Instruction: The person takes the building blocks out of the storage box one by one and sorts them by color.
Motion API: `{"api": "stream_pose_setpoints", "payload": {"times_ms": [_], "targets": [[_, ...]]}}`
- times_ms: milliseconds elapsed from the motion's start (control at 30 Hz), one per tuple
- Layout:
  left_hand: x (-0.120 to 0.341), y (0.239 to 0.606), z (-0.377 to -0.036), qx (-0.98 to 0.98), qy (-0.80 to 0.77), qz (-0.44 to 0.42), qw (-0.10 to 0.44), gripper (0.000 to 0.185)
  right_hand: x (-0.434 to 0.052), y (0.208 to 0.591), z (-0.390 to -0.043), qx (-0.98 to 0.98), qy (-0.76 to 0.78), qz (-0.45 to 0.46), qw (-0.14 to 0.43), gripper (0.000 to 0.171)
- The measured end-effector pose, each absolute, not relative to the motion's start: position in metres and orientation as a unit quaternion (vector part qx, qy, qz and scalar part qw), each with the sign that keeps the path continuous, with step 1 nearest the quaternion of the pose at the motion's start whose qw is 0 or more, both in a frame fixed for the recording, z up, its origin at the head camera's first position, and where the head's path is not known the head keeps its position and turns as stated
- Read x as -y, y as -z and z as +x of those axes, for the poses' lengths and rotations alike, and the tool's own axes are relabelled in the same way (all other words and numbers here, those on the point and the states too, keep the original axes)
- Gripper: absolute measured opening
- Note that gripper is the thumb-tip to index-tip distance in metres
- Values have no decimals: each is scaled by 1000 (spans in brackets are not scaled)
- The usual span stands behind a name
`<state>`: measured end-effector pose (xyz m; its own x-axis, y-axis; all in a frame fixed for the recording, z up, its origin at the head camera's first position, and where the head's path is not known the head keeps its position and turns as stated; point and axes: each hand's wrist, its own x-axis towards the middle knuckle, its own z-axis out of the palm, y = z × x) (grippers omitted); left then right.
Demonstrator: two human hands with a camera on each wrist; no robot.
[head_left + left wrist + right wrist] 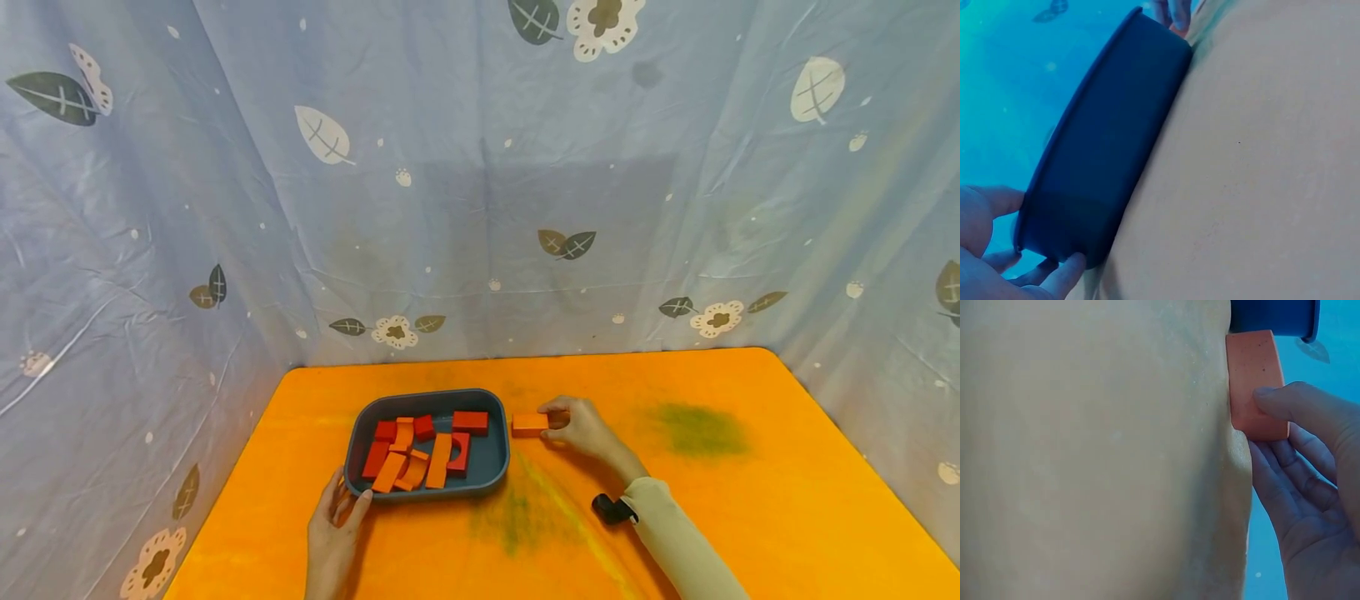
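Gray tray (489, 457), orange block (529, 427) just outside its right wall

A leaf-patterned curtain (480, 208) backs the yellow-orange surface (787, 492). On it, the left hand (332, 525) grips the tray's near left corner between thumb and fingers. The right hand (590, 435), much the nearer to the orange block, pinches its right end. The block lies leftward of that hand, long axis running sideways toward the tray. The raised right wall stands between it and the red and orange blocks (438, 461) inside.
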<state>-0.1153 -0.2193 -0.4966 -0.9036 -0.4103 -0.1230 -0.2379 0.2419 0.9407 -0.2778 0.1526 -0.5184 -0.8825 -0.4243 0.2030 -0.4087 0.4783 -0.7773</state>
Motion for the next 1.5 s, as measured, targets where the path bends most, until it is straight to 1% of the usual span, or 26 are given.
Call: {"api": "stream_pose_setpoints", "payload": {"times_ms": [133,267,533,667,867,1167,1500], "targets": [[218,497,-115,784,581,206,75,73,-152,517,-277,-877,412,-247,-7,34],[218,497,-115,789,575,204,74,74,-152,514,-276,-883,397,-252,-9,34],[219,497,-115,786,579,203,69,78,-153,497,-275,-855,435,-284,0,30],[219,496,-115,784,582,203,65,77,-152,488,-277,-844,448,-295,14,30],[219,495,-115,785,581,208,62,77,-148,476,-276,-840,448,-306,15,29],[219,496,-113,788,573,211,73,76,-131,458,-268,-846,421,-328,4,30],[219,496,-115,791,572,206,73,77,-99,441,-260,-842,402,-359,21,30]]}}
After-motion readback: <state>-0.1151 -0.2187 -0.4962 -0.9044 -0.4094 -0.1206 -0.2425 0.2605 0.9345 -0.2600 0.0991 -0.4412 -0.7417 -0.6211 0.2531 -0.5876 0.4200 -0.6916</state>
